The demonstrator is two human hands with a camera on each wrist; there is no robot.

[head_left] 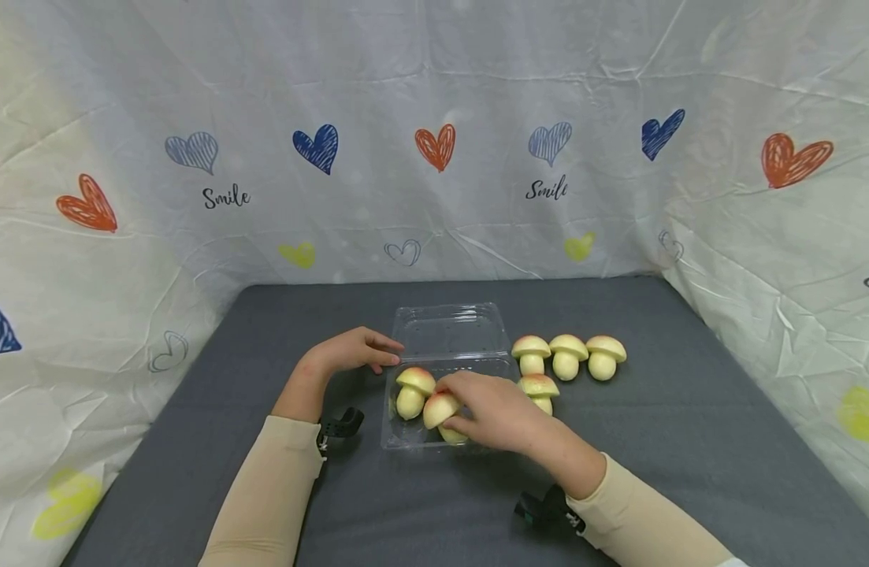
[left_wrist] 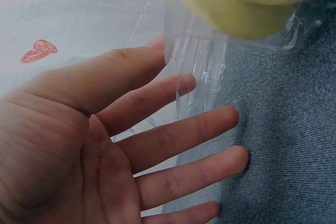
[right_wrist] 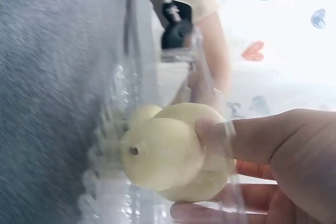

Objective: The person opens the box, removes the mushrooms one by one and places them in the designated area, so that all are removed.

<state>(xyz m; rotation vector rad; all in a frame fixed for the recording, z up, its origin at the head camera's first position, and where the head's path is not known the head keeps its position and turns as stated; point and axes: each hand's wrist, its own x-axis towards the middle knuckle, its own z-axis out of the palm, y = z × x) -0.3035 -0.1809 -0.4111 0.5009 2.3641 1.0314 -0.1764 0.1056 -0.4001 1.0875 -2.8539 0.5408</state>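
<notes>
Inside a clear plastic clamshell box [head_left: 414, 442], its lid [head_left: 448, 331] folded back, lies one toy mushroom [head_left: 415, 381] with a pale stem and a red-tinged cap. Beside it my right hand [head_left: 498, 413] pinches a second toy mushroom [head_left: 441, 411] between thumb and fingers, low within the box walls. In the right wrist view the held mushroom [right_wrist: 163, 153] shows its round stem end toward the camera. My left hand [left_wrist: 131, 129] rests at the box's left edge with fingers spread and straight, the thumb touching the plastic rim.
Three toy mushrooms [head_left: 567, 357] stand in a row right of the lid. Another mushroom [head_left: 539, 390] is close to the box's right side, partly behind my right hand. A dark grey cloth covers the table [head_left: 661, 472]; a white curtain [head_left: 370, 205] with hearts hangs behind.
</notes>
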